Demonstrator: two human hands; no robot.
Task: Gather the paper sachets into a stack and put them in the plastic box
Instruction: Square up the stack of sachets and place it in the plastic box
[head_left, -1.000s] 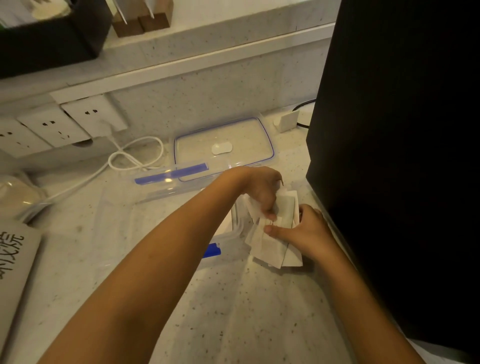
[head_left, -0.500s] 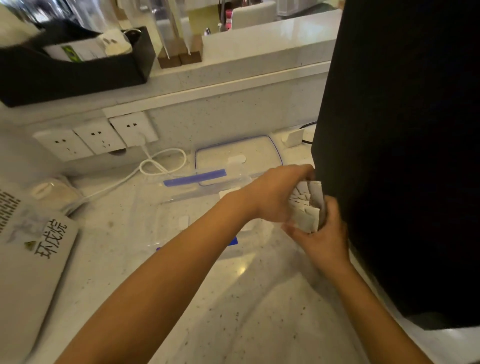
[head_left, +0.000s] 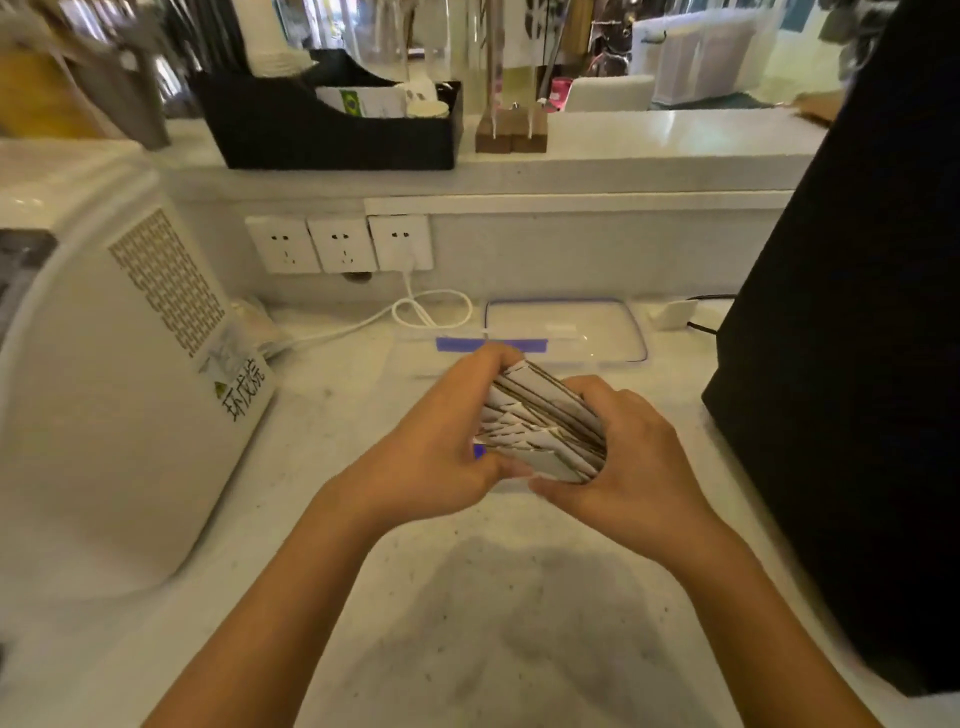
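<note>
Several white paper sachets (head_left: 540, 423) form a fanned stack, pressed between both my hands above the counter. My left hand (head_left: 441, 447) grips the stack's left side. My right hand (head_left: 628, 457) clamps its right side, thumb under the front edge. The clear plastic box (head_left: 415, 358) with blue clips lies on the counter just behind and under my hands, mostly hidden by them. Its clear lid (head_left: 566, 327) with a blue rim lies flat further back.
A white appliance (head_left: 114, 395) stands at the left. A large black object (head_left: 857, 364) fills the right side. Three wall sockets (head_left: 340, 244) with a white cable (head_left: 415, 309) sit on the back wall. A black organiser (head_left: 332, 124) stands on the raised shelf.
The sachets were picked off the counter beside the black object and brought left to the middle, over the box. Both hands now squeeze them as one stack. The camera has tilted up.
</note>
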